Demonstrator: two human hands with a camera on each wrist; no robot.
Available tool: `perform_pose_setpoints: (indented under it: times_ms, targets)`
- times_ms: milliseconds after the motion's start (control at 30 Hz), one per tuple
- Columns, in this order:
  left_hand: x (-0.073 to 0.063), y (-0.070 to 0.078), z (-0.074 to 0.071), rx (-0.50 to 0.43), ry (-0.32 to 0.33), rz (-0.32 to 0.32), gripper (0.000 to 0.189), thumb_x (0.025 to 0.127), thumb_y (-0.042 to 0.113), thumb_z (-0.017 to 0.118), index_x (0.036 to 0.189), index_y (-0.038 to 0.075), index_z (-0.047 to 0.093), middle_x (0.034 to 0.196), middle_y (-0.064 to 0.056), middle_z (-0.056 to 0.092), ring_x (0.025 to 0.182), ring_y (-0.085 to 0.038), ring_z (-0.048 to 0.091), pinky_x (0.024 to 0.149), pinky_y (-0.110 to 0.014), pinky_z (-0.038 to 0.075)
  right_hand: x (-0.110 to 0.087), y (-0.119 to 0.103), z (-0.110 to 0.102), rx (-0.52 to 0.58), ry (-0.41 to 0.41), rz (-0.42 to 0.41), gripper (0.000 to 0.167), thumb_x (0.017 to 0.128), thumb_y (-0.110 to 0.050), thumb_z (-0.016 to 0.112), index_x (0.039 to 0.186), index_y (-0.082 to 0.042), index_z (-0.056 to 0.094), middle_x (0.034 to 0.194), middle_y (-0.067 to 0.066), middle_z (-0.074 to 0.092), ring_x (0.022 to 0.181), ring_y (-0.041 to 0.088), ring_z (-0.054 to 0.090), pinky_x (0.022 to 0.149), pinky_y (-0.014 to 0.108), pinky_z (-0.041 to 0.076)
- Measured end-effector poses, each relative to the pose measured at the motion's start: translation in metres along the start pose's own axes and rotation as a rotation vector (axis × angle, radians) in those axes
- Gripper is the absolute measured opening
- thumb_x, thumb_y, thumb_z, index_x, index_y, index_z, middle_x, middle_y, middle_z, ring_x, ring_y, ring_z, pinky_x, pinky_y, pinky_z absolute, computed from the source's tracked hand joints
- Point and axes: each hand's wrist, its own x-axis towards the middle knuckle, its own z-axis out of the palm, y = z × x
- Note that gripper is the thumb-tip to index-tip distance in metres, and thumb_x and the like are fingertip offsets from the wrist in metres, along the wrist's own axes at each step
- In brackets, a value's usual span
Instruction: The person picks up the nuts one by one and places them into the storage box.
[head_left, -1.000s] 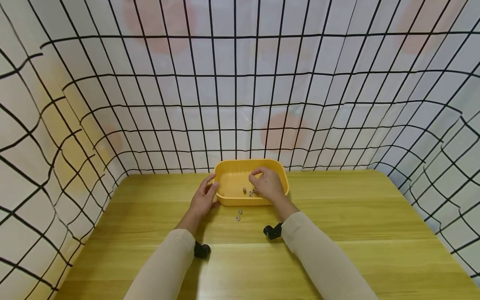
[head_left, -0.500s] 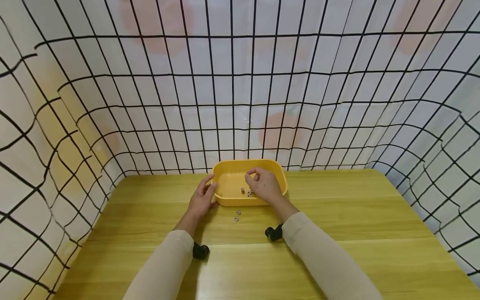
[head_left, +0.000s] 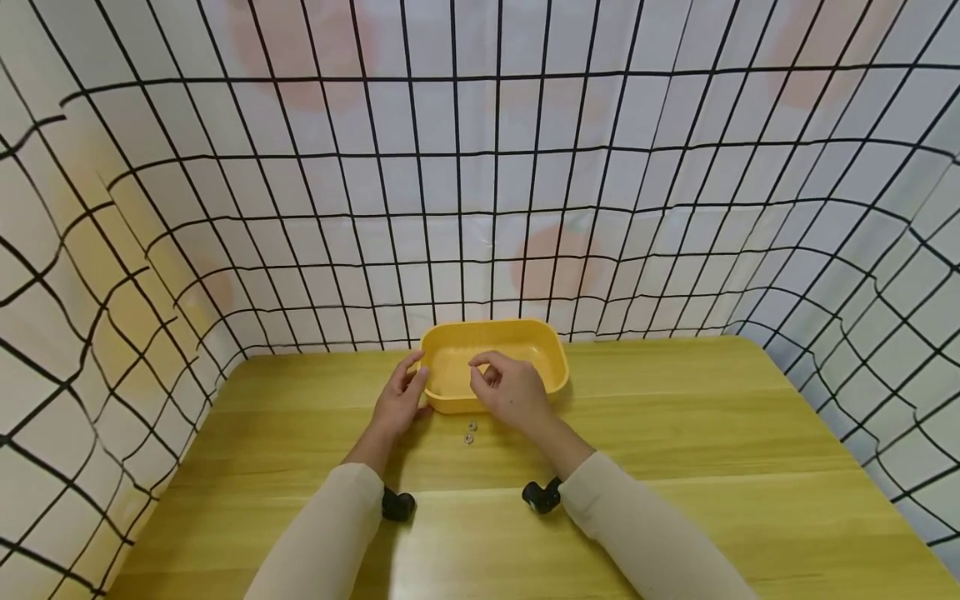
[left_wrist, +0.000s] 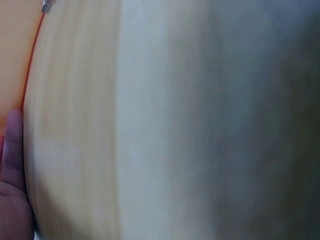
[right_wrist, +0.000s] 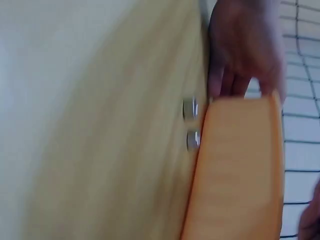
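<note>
My left hand holds the left end of a shallow yellow tray, with its fingers and thumb at the rim. In the right wrist view this hand spans the tray's end. Over the tray's front edge is my right hand, thumb and forefinger curled toward each other. Whether anything lies between those fingertips is too small to see. Two small metal nuts lie on the table just in front of the tray, a nearer nut and a farther nut. The right hand hides the tray's front inside.
A wooden table bears the tray near its back edge. Behind it and at both sides rises a white sheet with a black grid. A black camera mount sticks out from the right wrist, another from the left.
My right hand has moved left and toward me, from above the nuts inside the tray to its front edge. The left hand stays at the tray's left end. The head view has shifted slightly.
</note>
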Motion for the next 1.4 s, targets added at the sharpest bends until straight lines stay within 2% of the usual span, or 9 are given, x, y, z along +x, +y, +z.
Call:
perform_pose_setpoints:
  times_ms: [67, 133, 333, 533, 633, 800, 967, 1233, 1400]
  targets:
    - [0.001, 0.001, -0.001, 0.003, -0.001, -0.003, 0.046, 0.106, 0.048, 0.05, 0.152, 0.044, 0.041, 0.158, -0.011, 0.044, 0.137, -0.035, 0.052, 0.086, -0.036, 0.063, -0.006, -0.006, 0.0, 0.038, -0.123, 0.12, 0.015, 0.096, -0.023, 0.068, 0.104, -0.013, 0.076, 0.064, -0.009, 0.062, 0.052, 0.007, 0.049, 0.05, 0.021, 0.041]
    - [0.0, 0.001, 0.0, 0.005, 0.0, -0.005, 0.046, 0.107, 0.046, 0.05, 0.152, 0.044, 0.041, 0.158, -0.012, 0.044, 0.137, -0.035, 0.052, 0.086, -0.036, 0.063, -0.014, -0.009, 0.002, 0.05, -0.227, 0.203, 0.015, 0.096, -0.023, 0.069, 0.104, -0.013, 0.076, 0.063, -0.008, 0.06, 0.052, 0.007, 0.047, 0.051, 0.021, 0.038]
    - [0.001, 0.001, -0.001, 0.003, -0.004, 0.013, 0.047, 0.107, 0.049, 0.049, 0.152, 0.044, 0.04, 0.158, -0.011, 0.043, 0.138, -0.035, 0.052, 0.087, -0.038, 0.062, -0.03, -0.004, 0.005, 0.004, -0.392, 0.285, 0.014, 0.094, -0.023, 0.071, 0.103, -0.014, 0.076, 0.065, -0.007, 0.062, 0.054, 0.007, 0.052, 0.05, 0.022, 0.041]
    - [0.0, 0.002, -0.001, 0.003, -0.011, -0.003, 0.047, 0.106, 0.051, 0.049, 0.152, 0.045, 0.04, 0.157, -0.01, 0.044, 0.138, -0.033, 0.051, 0.085, -0.036, 0.063, -0.042, 0.006, 0.007, 0.081, -0.54, 0.383, 0.028, 0.097, -0.026, 0.067, 0.12, -0.012, 0.07, 0.063, -0.001, 0.066, 0.05, 0.013, 0.06, 0.048, 0.028, 0.049]
    - [-0.001, 0.002, 0.0, -0.002, -0.009, -0.005, 0.047, 0.106, 0.05, 0.049, 0.152, 0.044, 0.04, 0.157, -0.011, 0.043, 0.138, -0.034, 0.051, 0.085, -0.036, 0.063, -0.044, 0.011, 0.008, 0.099, -0.557, 0.393, 0.033, 0.097, -0.025, 0.067, 0.126, -0.01, 0.067, 0.062, -0.001, 0.065, 0.05, 0.013, 0.06, 0.05, 0.029, 0.048]
    - [-0.002, 0.003, 0.0, -0.006, -0.006, -0.004, 0.046, 0.107, 0.048, 0.049, 0.152, 0.043, 0.041, 0.157, -0.011, 0.043, 0.138, -0.034, 0.051, 0.085, -0.036, 0.063, -0.044, 0.015, 0.012, 0.108, -0.563, 0.404, 0.033, 0.096, -0.017, 0.064, 0.128, -0.009, 0.065, 0.065, -0.003, 0.067, 0.048, 0.012, 0.059, 0.049, 0.029, 0.05]
    - [-0.002, 0.004, 0.001, -0.005, -0.006, -0.002, 0.045, 0.108, 0.044, 0.048, 0.153, 0.043, 0.041, 0.157, -0.012, 0.044, 0.138, -0.035, 0.051, 0.083, -0.035, 0.063, -0.044, 0.016, 0.016, 0.093, -0.541, 0.426, 0.027, 0.095, -0.014, 0.063, 0.121, -0.011, 0.067, 0.065, -0.003, 0.068, 0.046, 0.012, 0.058, 0.046, 0.028, 0.049]
    - [0.0, 0.002, 0.0, -0.002, 0.001, 0.004, 0.046, 0.108, 0.043, 0.048, 0.153, 0.041, 0.04, 0.157, -0.013, 0.044, 0.137, -0.035, 0.051, 0.082, -0.035, 0.063, -0.043, 0.015, 0.021, 0.103, -0.498, 0.469, 0.018, 0.095, -0.026, 0.072, 0.11, -0.017, 0.069, 0.065, -0.003, 0.068, 0.045, 0.012, 0.058, 0.046, 0.029, 0.051]
    - [0.001, 0.0, 0.0, -0.005, -0.002, 0.007, 0.047, 0.109, 0.042, 0.048, 0.154, 0.039, 0.04, 0.157, -0.013, 0.044, 0.136, -0.035, 0.052, 0.081, -0.034, 0.063, -0.045, 0.017, 0.023, 0.108, -0.488, 0.475, 0.014, 0.095, -0.028, 0.073, 0.104, -0.018, 0.069, 0.064, -0.003, 0.068, 0.044, 0.012, 0.058, 0.046, 0.031, 0.052]
